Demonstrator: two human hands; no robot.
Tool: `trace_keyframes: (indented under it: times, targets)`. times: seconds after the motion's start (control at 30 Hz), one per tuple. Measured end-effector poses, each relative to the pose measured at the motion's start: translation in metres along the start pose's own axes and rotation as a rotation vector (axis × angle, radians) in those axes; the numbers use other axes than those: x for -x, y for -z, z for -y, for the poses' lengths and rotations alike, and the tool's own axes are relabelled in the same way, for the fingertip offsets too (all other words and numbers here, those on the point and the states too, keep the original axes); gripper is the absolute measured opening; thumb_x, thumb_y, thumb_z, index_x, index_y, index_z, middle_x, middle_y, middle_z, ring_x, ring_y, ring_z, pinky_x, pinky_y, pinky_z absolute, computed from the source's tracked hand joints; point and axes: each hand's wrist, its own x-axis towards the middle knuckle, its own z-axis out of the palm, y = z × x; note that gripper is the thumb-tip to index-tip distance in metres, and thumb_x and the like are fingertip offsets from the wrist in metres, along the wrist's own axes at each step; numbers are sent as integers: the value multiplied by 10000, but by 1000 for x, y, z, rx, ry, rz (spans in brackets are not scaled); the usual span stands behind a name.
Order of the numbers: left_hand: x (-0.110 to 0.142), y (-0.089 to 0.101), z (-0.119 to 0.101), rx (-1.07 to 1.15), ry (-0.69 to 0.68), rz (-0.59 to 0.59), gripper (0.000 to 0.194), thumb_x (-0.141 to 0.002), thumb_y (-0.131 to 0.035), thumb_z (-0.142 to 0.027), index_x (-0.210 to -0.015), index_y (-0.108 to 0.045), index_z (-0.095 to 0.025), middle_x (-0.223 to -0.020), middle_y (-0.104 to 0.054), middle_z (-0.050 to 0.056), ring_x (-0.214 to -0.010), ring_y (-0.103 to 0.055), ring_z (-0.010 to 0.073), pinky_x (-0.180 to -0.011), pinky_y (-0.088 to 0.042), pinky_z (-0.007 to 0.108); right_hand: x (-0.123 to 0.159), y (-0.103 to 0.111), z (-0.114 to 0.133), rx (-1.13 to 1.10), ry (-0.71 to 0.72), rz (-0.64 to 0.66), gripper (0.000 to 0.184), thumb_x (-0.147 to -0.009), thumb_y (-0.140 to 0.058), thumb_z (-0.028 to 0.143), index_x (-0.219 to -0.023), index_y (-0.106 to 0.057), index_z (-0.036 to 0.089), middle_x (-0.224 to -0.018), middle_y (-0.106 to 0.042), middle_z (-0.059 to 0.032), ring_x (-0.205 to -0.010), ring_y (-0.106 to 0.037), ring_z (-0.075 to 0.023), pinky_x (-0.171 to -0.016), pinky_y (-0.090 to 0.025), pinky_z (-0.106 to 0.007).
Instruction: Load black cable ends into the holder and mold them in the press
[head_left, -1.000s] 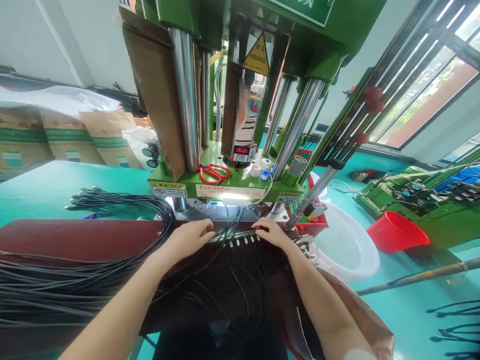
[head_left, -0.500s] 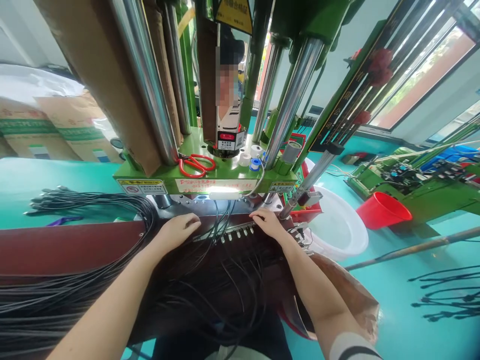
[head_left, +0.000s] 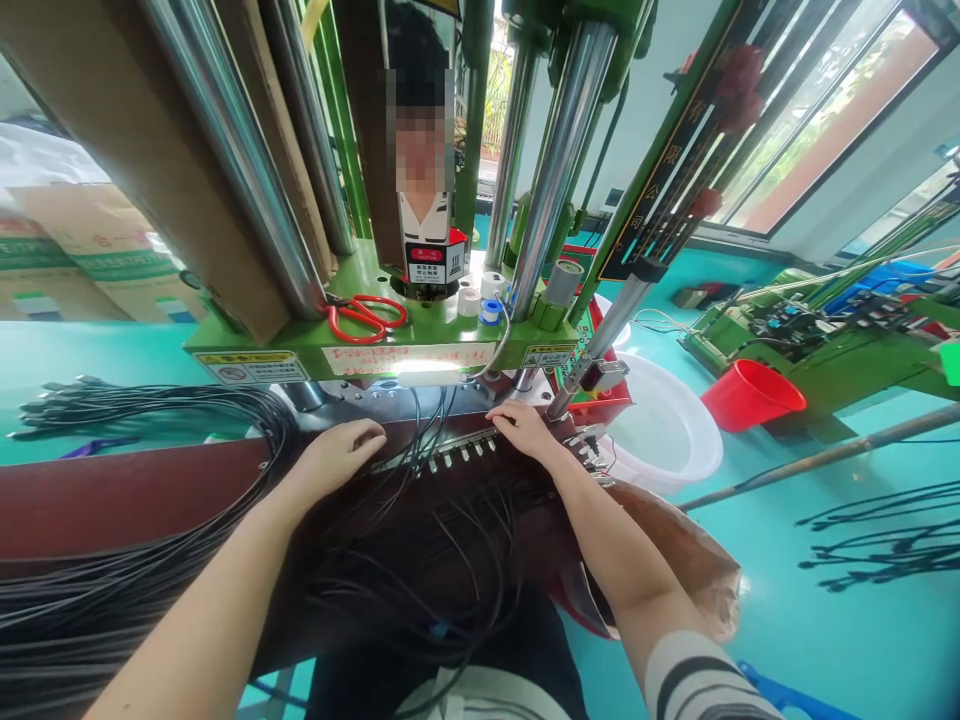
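Observation:
A long narrow metal bar [head_left: 471, 441] lies across the brown work surface in front of the green press. Several cable ends with bright metal plugs stick out along its near edge. My left hand [head_left: 343, 450] is closed at the bar's left end, its fingers curled and partly hidden. At the right end my right hand [head_left: 523, 430] grips with thumb and fingers bent together. Thin black cables [head_left: 427, 430] run over the bar between my hands, and more black cables [head_left: 480, 540] hang down toward my lap.
The green press plate [head_left: 435, 335] carries red-handled scissors [head_left: 366, 318] and tape rolls [head_left: 491, 312]. A lit lamp [head_left: 428, 378] hangs at its front edge. Bundled cables [head_left: 247, 410] lie left. A white tub [head_left: 667, 430] and red bucket [head_left: 754, 395] stand right. Behind the press is another person.
My view has shifted, so the press and bench sit slightly further left in the picture. Both hands keep about the same place at the ends of the bar.

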Motion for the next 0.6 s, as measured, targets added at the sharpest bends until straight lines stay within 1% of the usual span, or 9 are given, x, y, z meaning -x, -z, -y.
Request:
trace_keyframes:
  times: [0.3, 0.6]
  targets:
    - [-2, -3, 4, 33, 8, -12, 333, -779, -397, -438, -890, -587, -188, -927, -648, 51, -857, -571, 206, -788, -392, 297, -1, -4, -7, 0, 18, -20, 191, -781, -503, 91, -772, -663, 194, -778, -657, -8, -771, -573, -138, -820, -395, -301]
    - [0, -2, 1, 58, -4, -23, 321, -780, -397, -436, -867, -590, -195, -906, -652, 48, -825, -571, 209, -782, -389, 304, -1, -2, -1, 3, 19, -16, 200, -778, -499, 78, -757, -657, 200, -770, -653, -5, -768, -572, -141, -807, -398, -311]
